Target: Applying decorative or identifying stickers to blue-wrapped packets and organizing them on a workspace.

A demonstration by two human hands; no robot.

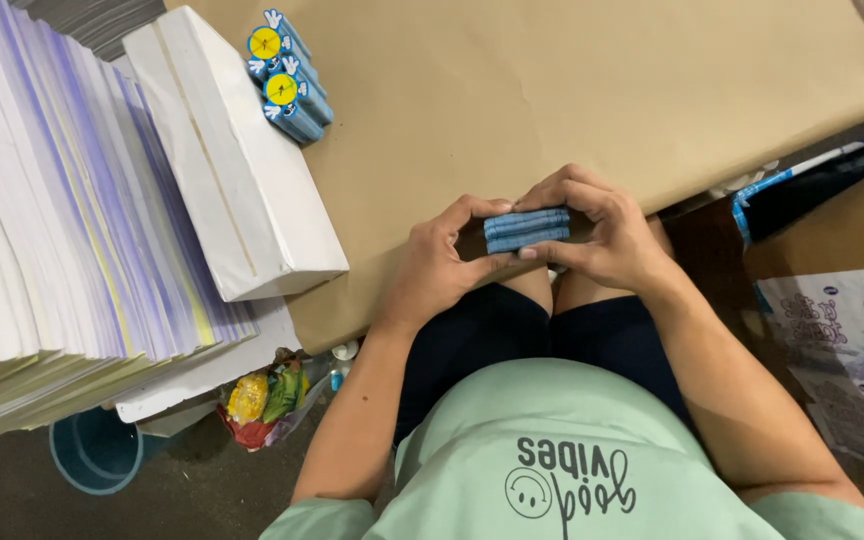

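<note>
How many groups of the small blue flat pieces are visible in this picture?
2. One stack of small blue flat pieces is held between both hands; another group with yellow discs lies beside the white box. More may be hidden.

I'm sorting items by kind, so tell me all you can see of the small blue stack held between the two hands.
The small blue stack is a handful of thin, flat blue pieces lying edge-on, their layers showing as pale lines. It looks like card or foam. The left hand and right hand pinch its ends, holding it level at the near edge of the brown paper.
</note>
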